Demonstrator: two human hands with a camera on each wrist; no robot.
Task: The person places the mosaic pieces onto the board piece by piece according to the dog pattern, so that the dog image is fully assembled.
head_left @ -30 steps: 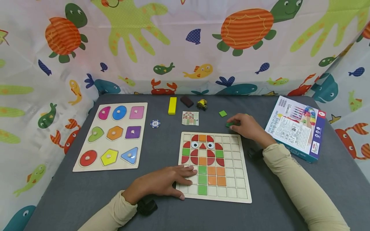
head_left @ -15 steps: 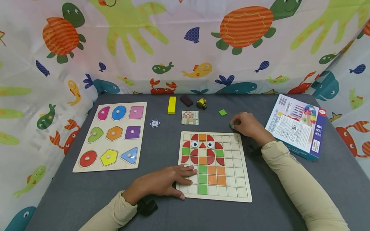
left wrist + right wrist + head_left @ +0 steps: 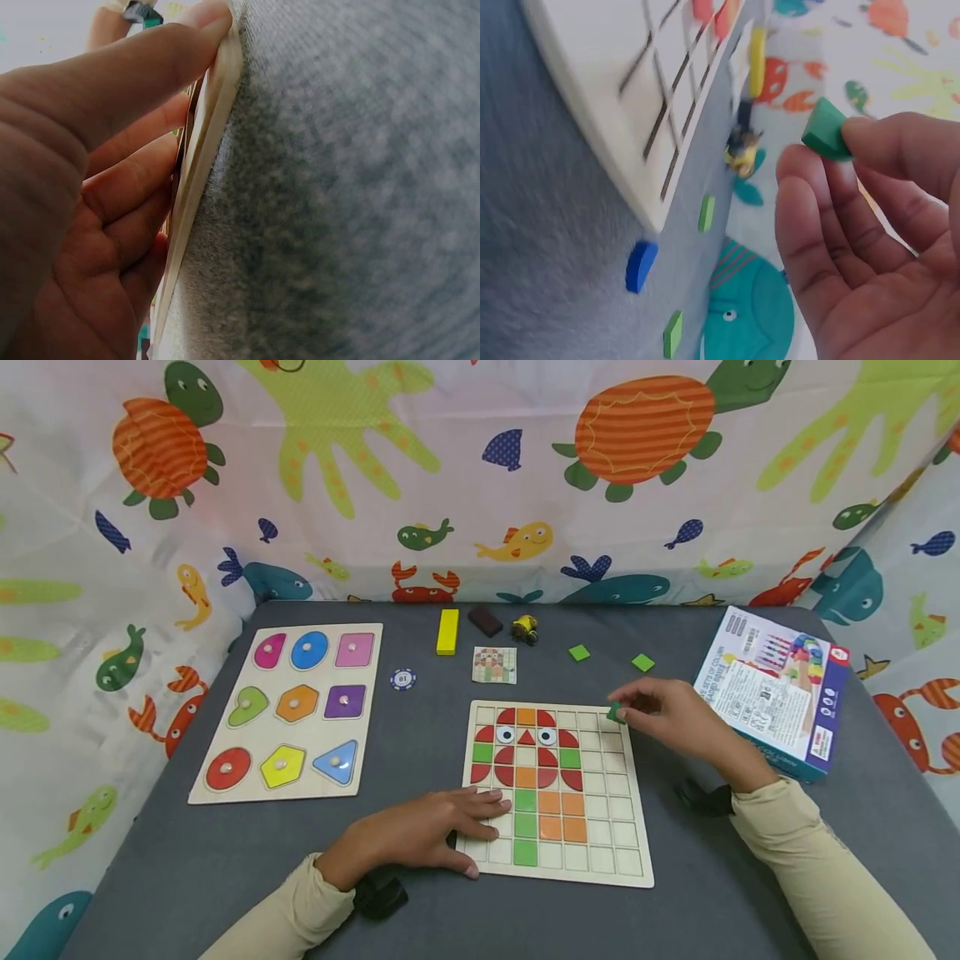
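Observation:
My right hand [image 3: 678, 718] pinches a small dark green tile [image 3: 826, 129] between thumb and fingertips, by the far right corner of the wooden grid board [image 3: 621, 810]. The tile is raised off the table in the right wrist view. My left hand [image 3: 431, 831] rests spread on the board's near left part, its thumb [image 3: 206, 16] at the edge. Red, orange and green tiles [image 3: 525, 825] and two eye pieces [image 3: 506, 735] form an owl-like figure in the grid. A blue curved piece [image 3: 641, 266] lies on the table near the board's corner, hidden under my right hand in the head view.
Two light green tiles [image 3: 579, 652] lie beyond the board. A pattern card [image 3: 494, 665], yellow block [image 3: 447, 632], brown block [image 3: 485, 622], small yellow-and-black toy [image 3: 524, 629] and chip [image 3: 402, 679] sit behind. A shape puzzle [image 3: 255, 743] lies left, a box [image 3: 772, 693] right.
My right hand has picked the dark green tile up from the table and moved nearer, to the board's far right corner. A second light green tile now shows. The left hand stays put.

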